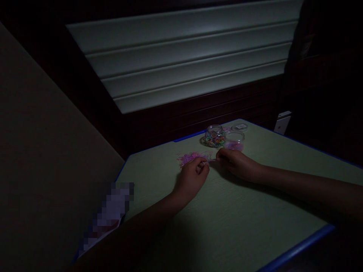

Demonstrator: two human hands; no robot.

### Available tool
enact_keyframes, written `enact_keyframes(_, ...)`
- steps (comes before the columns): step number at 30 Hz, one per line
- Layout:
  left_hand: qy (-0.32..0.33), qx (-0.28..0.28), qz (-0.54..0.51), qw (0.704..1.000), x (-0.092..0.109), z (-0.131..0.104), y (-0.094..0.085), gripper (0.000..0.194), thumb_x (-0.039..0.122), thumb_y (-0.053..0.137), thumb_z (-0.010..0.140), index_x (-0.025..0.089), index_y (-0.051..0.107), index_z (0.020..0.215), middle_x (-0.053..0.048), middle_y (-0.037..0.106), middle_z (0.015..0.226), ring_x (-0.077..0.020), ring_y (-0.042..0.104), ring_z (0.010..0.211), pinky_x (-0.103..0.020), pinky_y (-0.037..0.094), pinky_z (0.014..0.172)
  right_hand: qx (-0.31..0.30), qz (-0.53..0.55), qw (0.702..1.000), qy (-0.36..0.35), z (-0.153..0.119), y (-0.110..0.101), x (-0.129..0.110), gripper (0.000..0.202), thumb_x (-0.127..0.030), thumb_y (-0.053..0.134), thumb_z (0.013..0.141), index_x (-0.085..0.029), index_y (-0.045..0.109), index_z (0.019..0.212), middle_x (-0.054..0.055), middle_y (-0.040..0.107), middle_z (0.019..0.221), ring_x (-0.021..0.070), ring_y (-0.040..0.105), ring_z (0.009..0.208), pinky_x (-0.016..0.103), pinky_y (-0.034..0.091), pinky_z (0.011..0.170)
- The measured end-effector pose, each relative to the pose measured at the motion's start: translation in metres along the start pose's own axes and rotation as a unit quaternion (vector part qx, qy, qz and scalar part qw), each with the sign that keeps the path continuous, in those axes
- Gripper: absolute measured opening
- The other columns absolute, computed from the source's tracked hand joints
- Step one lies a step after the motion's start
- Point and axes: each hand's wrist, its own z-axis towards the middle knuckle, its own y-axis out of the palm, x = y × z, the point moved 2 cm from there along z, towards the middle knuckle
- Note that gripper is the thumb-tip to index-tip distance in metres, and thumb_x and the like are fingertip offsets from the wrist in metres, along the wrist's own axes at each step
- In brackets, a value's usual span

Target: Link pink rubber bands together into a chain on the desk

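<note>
My left hand (pixel 194 175) is closed in a pinch at the near edge of a pile of small pink and purple rubber bands (pixel 187 158). My right hand (pixel 236 163) is closed too, fingertips together, a little to the right. Between the two pinches stretches a thin pale pink rubber band (pixel 212 160); its ends are hidden in my fingers. Just behind my right hand stands a clear jar (pixel 238 138) with pinkish bands inside. Beside it, another clear jar (pixel 214 132) contains multicoloured bands.
A clear round lid (pixel 239 127) lies at the back of the green table (pixel 232 223), which has blue edges. A slatted panel (pixel 193 56) rises behind it. At the left edge is a blurred-out printed item (pixel 106 215). The room is dim.
</note>
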Motion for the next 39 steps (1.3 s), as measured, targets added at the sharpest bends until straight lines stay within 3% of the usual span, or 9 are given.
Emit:
enact_keyframes(10, 0.026, -0.053, 0.013, 0.998, 0.0071, 0.0003, -0.0015, 0.025, 0.034, 0.039, 0.080, 0.018, 0.058, 0.086, 0.000, 0.056, 0.067, -0.0088, 0.047, 0.056, -0.019, 0.034, 0.051, -0.023, -0.023, 0.999, -0.002, -0.0002, 0.0006, 0.0017, 0.016, -0.014, 0.036, 0.078, -0.014, 0.051, 0.083, 0.005, 0.057, 0.073, 0.0117, 0.049, 0.063, 0.021, 0.035, 0.058)
enact_keyframes(39, 0.046, -0.048, 0.041, 0.997, 0.0033, 0.0000, -0.0014, 0.017, 0.025, 0.041, 0.079, 0.018, 0.056, 0.082, 0.000, 0.057, 0.072, -0.0087, 0.048, 0.060, -0.019, 0.035, 0.054, -0.040, 0.005, 0.999, -0.008, -0.0009, -0.0002, 0.0012, 0.016, -0.017, 0.039, 0.078, -0.014, 0.051, 0.088, 0.005, 0.059, 0.077, 0.0120, 0.051, 0.066, 0.022, 0.036, 0.059)
